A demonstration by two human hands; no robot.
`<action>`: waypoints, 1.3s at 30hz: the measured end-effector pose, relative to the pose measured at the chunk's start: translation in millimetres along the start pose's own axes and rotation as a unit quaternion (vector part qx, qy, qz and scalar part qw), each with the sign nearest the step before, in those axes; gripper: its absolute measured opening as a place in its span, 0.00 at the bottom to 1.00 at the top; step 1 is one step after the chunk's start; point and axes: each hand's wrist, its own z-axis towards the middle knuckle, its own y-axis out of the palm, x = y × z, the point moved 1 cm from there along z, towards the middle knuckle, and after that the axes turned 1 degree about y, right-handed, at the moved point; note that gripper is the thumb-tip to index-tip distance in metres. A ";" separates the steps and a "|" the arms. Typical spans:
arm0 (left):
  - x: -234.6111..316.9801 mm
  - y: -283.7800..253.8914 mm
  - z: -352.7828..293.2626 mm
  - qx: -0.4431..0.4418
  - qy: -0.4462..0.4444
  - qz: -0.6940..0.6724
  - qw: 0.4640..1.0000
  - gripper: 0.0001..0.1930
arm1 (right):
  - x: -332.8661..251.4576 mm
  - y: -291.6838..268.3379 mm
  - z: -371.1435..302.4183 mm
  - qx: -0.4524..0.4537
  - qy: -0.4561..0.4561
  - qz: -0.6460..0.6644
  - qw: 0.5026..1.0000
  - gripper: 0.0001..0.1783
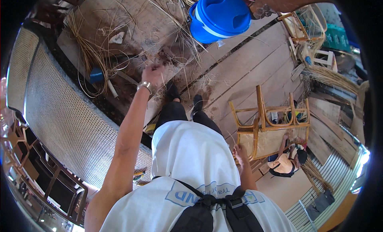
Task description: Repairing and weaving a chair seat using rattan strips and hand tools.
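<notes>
My left hand (153,75), with a metal-banded watch on the wrist, reaches forward over the wooden floor boards. It is nearest to loose cane strands (88,52) and scraps on the floor, and its fingers are smeared by motion. My right hand (241,154) is held low at my right side with the fingers curled in. A thin strand shows near it, but what the fingers hold, if anything, is too small to make out. Along my left side stretches a long woven cane panel (66,100) in a dark frame.
A blue lidded cooler (221,16) stands ahead. To the right, another person (285,162) sits by a rattan furniture frame (259,112). Cane bundles (335,78) and planks (333,130) lie beyond. A small blue object (96,75) rests among the strands.
</notes>
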 end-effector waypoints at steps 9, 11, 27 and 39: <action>138.8 12.5 16.3 -0.007 0.272 0.304 0.913 0.19 | 2.5 22.7 5.7 0.007 -0.036 0.076 0.996 0.12; 144.4 27.3 31.4 -0.102 0.243 0.412 0.872 0.21 | 4.9 21.4 3.0 0.019 -0.025 0.070 0.997 0.11; 143.1 54.6 88.1 -0.249 0.441 0.737 0.448 0.08 | 23.6 38.2 -29.4 0.063 -0.055 0.141 0.987 0.09; 259.3 -148.8 10.2 0.465 0.275 0.631 0.556 0.39 | -93.7 29.0 -25.0 0.070 -0.134 0.328 0.932 0.11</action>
